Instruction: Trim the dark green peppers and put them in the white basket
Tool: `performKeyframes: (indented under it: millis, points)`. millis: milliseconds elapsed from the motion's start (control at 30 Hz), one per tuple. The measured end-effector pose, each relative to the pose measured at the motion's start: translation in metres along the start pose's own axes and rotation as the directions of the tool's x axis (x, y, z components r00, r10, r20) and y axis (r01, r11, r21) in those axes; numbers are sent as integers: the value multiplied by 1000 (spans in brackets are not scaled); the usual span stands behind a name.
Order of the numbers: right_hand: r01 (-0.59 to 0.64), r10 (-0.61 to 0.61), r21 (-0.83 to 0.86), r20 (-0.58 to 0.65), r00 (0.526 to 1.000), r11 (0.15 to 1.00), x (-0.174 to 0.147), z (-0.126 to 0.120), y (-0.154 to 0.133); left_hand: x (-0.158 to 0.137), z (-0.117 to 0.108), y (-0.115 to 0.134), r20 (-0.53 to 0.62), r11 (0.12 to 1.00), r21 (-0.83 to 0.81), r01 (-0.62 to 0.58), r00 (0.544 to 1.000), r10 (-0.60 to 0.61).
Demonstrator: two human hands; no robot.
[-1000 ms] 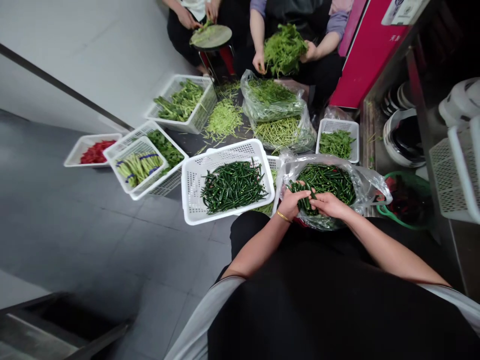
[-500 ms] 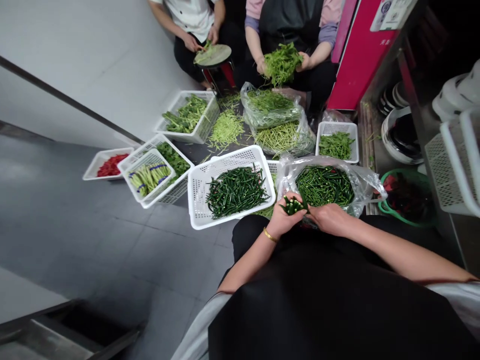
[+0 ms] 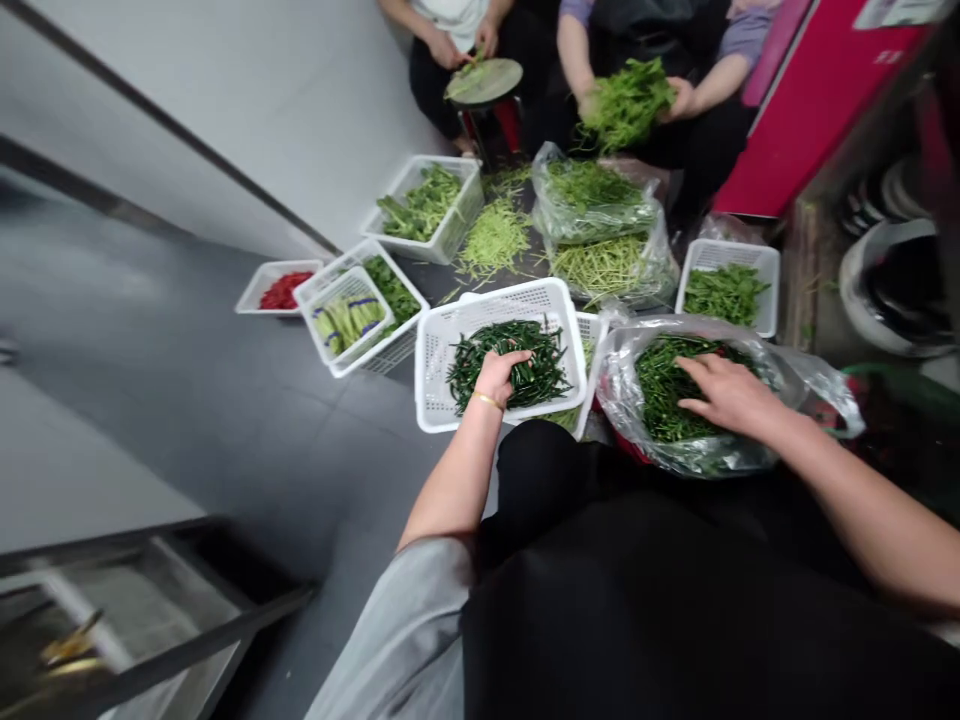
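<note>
My left hand (image 3: 504, 378), with a gold bracelet at the wrist, is over a white perforated basket (image 3: 429, 362). Its thumb is stretched out, and the other fingers are partly hidden against the thin green chillies (image 3: 472, 352) lying there. To the right, my right hand (image 3: 731, 395) has its fingers spread, touching or just above more green chillies (image 3: 660, 385) in a clear plastic bag (image 3: 619, 365). That bag lies open in front of my knees. No chillies show in the grip of either hand.
Across from me two people handle greens, one holding a leafy bunch (image 3: 628, 105), one at a round stool (image 3: 484, 82). Between us stand bagged greens (image 3: 600, 270), a heap of cut stems (image 3: 495, 238), a small basket (image 3: 682, 300), and a tray with red peppers (image 3: 285, 290).
My left hand has moved left from the bag to the white basket and let go of its bunch of chillies. My right hand has opened and moved over the bag. The view has shifted.
</note>
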State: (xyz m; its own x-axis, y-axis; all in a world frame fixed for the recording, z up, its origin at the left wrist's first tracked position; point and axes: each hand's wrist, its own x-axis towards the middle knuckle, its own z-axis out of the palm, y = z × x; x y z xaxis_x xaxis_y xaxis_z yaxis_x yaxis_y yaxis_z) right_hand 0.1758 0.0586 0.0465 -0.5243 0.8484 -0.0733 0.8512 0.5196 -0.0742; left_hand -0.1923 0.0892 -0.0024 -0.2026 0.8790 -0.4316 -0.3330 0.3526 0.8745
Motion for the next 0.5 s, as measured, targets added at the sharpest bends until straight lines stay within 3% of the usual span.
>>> performKeyframes:
  millis: [133, 200, 267, 333, 367, 433, 500]
  points:
    - [-77, 78, 51, -13, 997, 996, -33, 12, 23, 46, -66, 12, -181, 975, 203, 94, 982, -57]
    - [-92, 92, 89, 6, 996, 992, -59, 14, 20, 50, -86, 26, -303, 956, 284, 66, 953, 24]
    - [-101, 104, 129, -15, 994, 987, -84, 10, 18, 43, -92, 39, -339, 939, 341, -34, 928, 156]
    - [-174, 191, 143, -116, 975, 974, -102, 1, 20, 26, -81, 43, -239, 920, 362, -152, 939, 249]
    - [-245, 270, 139, -196, 943, 959, -108, -5, 24, 16, -69, 40, -142, 909, 362, -205, 952, 271]
    - [-432, 449, 130, -343, 825, 892, -110, -13, 34, -2, -32, 22, 86, 884, 368, -286, 958, 274]
    - [-607, 613, 140, -344, 711, 782, -103, -13, 46, -16, 15, -6, 200, 852, 403, -334, 941, 274]
